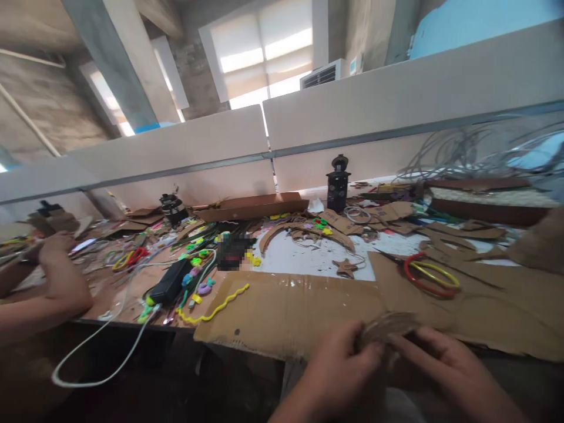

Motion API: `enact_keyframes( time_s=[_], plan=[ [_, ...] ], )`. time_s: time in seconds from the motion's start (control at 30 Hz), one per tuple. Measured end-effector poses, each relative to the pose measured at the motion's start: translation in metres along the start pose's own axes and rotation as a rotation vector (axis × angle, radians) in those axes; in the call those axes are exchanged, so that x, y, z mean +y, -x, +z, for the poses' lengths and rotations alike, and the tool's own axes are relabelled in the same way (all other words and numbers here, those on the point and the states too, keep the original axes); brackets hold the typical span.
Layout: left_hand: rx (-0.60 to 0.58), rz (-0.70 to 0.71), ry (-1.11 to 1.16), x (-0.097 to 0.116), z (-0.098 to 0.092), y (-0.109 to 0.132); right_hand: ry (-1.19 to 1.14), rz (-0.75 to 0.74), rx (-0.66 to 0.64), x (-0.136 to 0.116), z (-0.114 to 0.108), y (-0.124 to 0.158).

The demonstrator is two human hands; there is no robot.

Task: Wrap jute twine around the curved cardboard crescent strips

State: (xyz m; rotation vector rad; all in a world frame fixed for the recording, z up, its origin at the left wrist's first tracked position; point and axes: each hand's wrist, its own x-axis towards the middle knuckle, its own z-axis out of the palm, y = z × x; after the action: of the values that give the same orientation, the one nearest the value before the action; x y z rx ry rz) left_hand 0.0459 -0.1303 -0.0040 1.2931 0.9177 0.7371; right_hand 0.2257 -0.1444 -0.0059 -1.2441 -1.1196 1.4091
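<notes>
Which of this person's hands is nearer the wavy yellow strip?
Left: the left hand sits right of the yellow strip, lower in view; the right hand is farther right.

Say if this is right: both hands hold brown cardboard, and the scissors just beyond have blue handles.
Wrong handle colour: in the head view, the scissors show red and yellow, not blue. The left hand and right hand do hold brown cardboard.

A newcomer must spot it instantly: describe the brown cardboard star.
Along the near edge of the brown table lies a brown cardboard sheet. Just beyond, on a white surface, sits the cardboard star. Pointed arms distinguish it from the curved brown cardboard strip.
</notes>
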Motion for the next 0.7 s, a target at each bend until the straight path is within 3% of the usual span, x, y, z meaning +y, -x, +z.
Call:
enact_keyframes(
  time_s=[0.1,0.13,0.23,0.37,0.47,0.6,0.7],
  plan=[
    [0.045,0.056,0.025,0.001,-0.005,-0.003,0.210,-0.086,-0.143,-0.009,-0.014,0.001],
    [0.071,0.068,0.054,0.002,-0.008,-0.005,0.269,-0.128,-0.118,-0.012,-0.020,0.001],
    [0.104,0.015,0.141,0.007,-0.013,-0.007,0.426,-0.262,0.052,-0.024,-0.044,-0.002],
    [0.089,-0.029,0.263,0.018,-0.011,-0.007,0.847,-0.388,0.354,-0.042,-0.082,-0.027],
    [0.097,-0.042,0.290,0.022,-0.006,-0.007,1.202,-0.314,0.362,-0.050,-0.103,-0.058],
    [0.195,-0.038,0.317,0.022,-0.004,-0.009,1.296,-0.253,0.337,-0.048,-0.114,-0.093],
    [0.191,-0.048,0.282,0.028,-0.004,-0.008,1.311,-0.231,0.311,-0.045,-0.115,-0.108]
  ],
)
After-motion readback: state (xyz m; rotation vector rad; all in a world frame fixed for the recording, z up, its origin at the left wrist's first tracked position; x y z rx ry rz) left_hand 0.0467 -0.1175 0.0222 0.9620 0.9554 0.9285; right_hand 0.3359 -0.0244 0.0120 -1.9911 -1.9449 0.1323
